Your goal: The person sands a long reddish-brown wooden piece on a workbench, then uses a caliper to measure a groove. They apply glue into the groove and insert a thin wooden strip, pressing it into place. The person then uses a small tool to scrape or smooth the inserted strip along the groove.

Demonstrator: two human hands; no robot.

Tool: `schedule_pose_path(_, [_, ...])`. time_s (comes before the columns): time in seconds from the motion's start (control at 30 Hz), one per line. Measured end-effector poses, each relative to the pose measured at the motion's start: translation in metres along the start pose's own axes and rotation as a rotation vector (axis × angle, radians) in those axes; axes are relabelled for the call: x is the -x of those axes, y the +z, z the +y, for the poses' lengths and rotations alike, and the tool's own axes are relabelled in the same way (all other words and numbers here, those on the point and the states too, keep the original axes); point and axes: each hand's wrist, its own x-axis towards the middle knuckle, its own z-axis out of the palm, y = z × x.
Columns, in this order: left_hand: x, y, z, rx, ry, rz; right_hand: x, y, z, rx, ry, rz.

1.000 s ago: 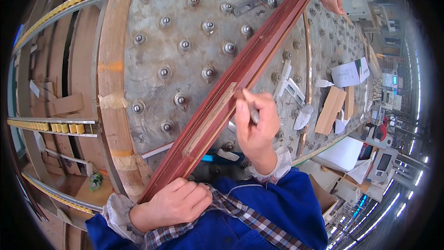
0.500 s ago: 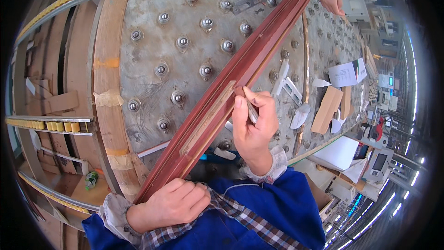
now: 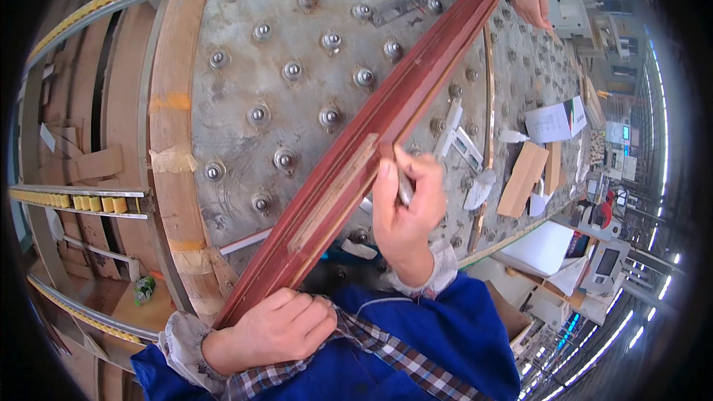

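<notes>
A long red-brown moulded bar runs diagonally from my lower left to the far upper right. A bare, pale, rough-faced strip shows in a recess along its middle. My left hand is closed over the bar's near end, fingers curled against its edge. My right hand pinches a small tool with a grey, metal-like body, mostly hidden by the fingers. A reddish-brown piece at the fingertips touches the bar next to the upper end of the recess. Another person's hands are at the far end.
Metal ball rollers stud the grey table. Right of the bar lie a white plastic part, a small white bottle, cardboard pieces and printed paper. A wooden edge and roller rack stand left.
My right hand has shifted very slightly, the small tool still pinched at the bar. The left hand stays in place on the near end.
</notes>
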Motion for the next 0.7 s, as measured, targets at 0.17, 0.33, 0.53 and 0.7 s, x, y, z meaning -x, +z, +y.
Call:
schedule_pose_path(0.17, [-0.002,-0.003,-0.002,-0.026,-0.005,-0.015,0.003,-0.002,0.000,0.027,-0.017,-0.007])
schedule_pose_path(0.33, [-0.002,-0.002,-0.003,-0.007,0.002,-0.014,0.000,-0.002,-0.004,0.046,-0.015,-0.018])
schedule_pose_path(0.53, [0.000,-0.001,-0.003,0.002,0.002,-0.002,0.008,-0.005,-0.001,-0.008,0.056,-0.039])
schedule_pose_path(0.7, [0.001,0.001,-0.001,0.009,0.005,0.023,0.001,-0.003,-0.002,-0.009,-0.022,-0.050])
